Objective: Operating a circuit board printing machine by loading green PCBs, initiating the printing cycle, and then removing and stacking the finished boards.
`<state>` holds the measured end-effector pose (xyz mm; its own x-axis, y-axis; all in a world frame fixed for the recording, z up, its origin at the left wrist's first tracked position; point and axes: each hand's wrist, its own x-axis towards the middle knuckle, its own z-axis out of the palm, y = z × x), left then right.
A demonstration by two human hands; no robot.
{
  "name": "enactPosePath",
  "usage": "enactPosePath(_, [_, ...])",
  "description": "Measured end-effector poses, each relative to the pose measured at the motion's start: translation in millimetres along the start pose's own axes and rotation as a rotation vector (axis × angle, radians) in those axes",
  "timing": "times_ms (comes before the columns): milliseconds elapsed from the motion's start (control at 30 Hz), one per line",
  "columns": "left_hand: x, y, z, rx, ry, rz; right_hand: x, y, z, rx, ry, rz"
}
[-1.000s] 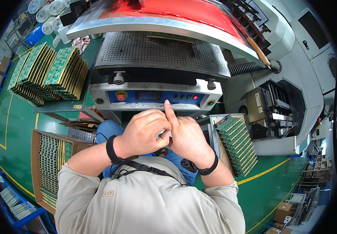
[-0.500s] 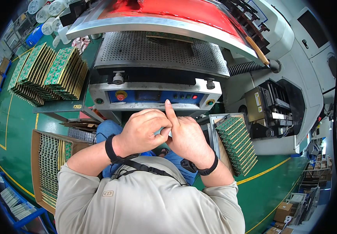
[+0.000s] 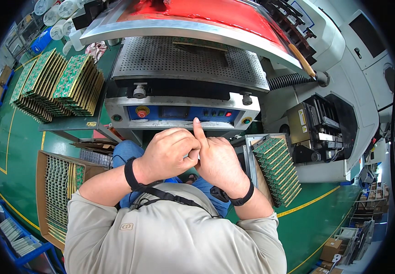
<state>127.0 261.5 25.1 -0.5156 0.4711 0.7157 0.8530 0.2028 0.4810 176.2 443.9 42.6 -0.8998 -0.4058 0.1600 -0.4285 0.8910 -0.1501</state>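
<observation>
Meeting before the panel (image 3: 197,113), left fingers (image 3: 188,144) curl, one right finger (image 3: 200,132) extends; grip unclear.

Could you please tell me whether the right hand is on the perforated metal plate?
No, the right hand is beside the left hand, with the blue control panel showing between it and the perforated plate.

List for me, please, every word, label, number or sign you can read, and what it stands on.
No text reads clearly; these are too small or blurred:
Emblem on the beige shirt.
Yellow stickers on the metal box.
Yellow ring around the red button.
Dark screen on the blue panel.
</observation>
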Motion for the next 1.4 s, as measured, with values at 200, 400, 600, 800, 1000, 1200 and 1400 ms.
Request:
enactPosePath(200, [3, 0, -1, -0.026, -0.017, -0.066, 1, 2, 1, -0.017, 0.038, -0.010])
enactPosePath(400, [4, 1, -1, -0.161, -0.079, -0.200, 3, 5, 4, -0.063, 0.085, -0.012])
enactPosePath(600, [3, 1, -5, -0.246, -0.096, -0.279, 2, 7, 2, 0.137, 0.038, -0.011])
enactPosePath(800, [4, 0, -6, -0.230, -0.010, -0.208, 3, 5, -4, 0.358, -0.016, -0.005])
enactPosePath(1000, [5, 1, -4, -0.171, 0.029, -0.105, 2, 3, -5, 0.291, -0.009, 0.009])
enactPosePath(1200, [5, 5, -3, -0.126, 0.045, -0.113, 2, 3, 0, 0.177, 0.025, 0.011])
enactPosePath(1400, [6, 7, -3, -0.083, 0.039, -0.122, 2, 2, 5, 0.048, 0.065, 0.023])
